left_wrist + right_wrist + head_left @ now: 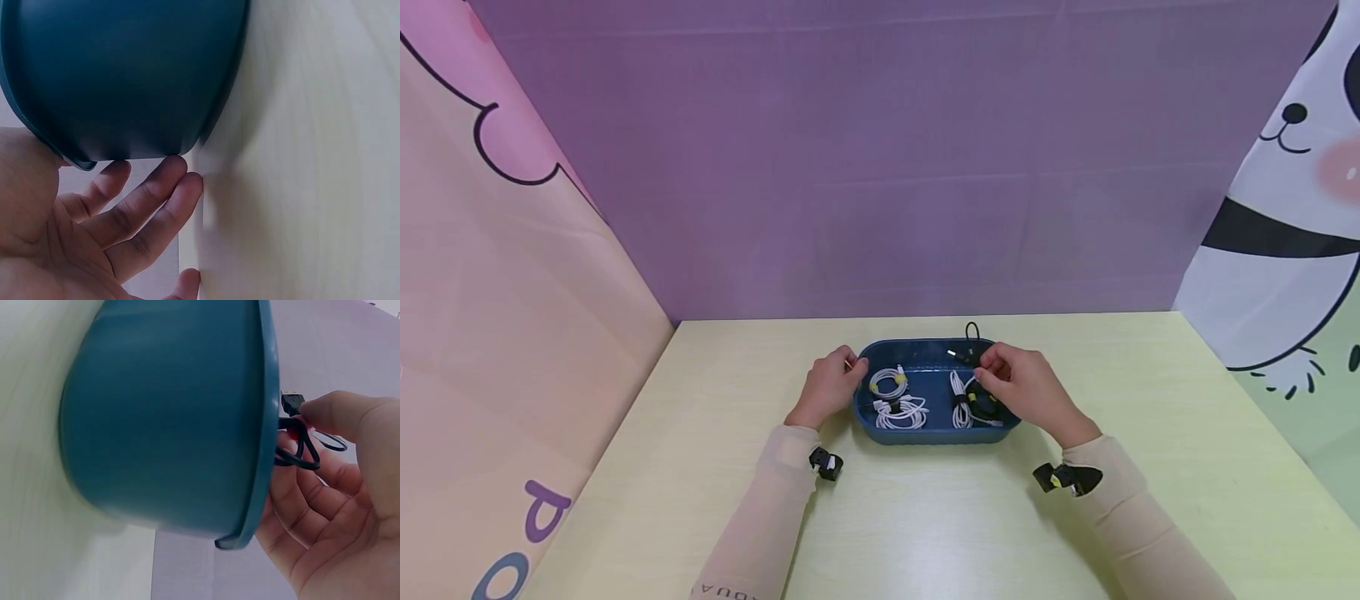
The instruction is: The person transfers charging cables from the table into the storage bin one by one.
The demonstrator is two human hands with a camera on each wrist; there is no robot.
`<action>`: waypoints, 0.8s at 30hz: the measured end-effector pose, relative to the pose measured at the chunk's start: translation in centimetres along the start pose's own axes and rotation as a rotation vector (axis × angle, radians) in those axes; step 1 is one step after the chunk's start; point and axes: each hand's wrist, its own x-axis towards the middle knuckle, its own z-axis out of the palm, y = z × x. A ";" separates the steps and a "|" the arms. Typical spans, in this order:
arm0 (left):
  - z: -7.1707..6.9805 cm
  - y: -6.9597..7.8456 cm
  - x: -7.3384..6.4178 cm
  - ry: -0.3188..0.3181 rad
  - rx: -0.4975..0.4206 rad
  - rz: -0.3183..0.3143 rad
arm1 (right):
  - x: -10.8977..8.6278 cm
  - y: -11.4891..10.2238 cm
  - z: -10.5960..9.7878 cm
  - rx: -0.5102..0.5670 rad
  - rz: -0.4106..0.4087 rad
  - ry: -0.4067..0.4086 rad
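Observation:
A dark blue plastic bin [936,437] sits on the table with bundled cables in it. My left hand [833,385] holds the bin's left end, thumb over the rim and fingertips against the outer wall [125,81]. Over the bin's right end, my right hand [1028,390] pinches a coiled black USB cable [302,464] between thumb and fingers. The cable's plug [292,402] shows beside the thumb, and a loop sticks up past the bin's far rim. Below that hand lies another black cable [983,403], partly hidden by the fingers.
Two white cable coils [901,414] lie in the left part of the bin. A white cable bundle [961,402] with a black tie lies to the right. The pale wooden table [925,525] ends at a purple backdrop [880,183], with printed cloth at both sides.

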 end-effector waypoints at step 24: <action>-0.1 0.1 -0.2 0.005 -0.001 -0.006 | -0.1 -0.2 1.1 -0.023 -0.058 0.011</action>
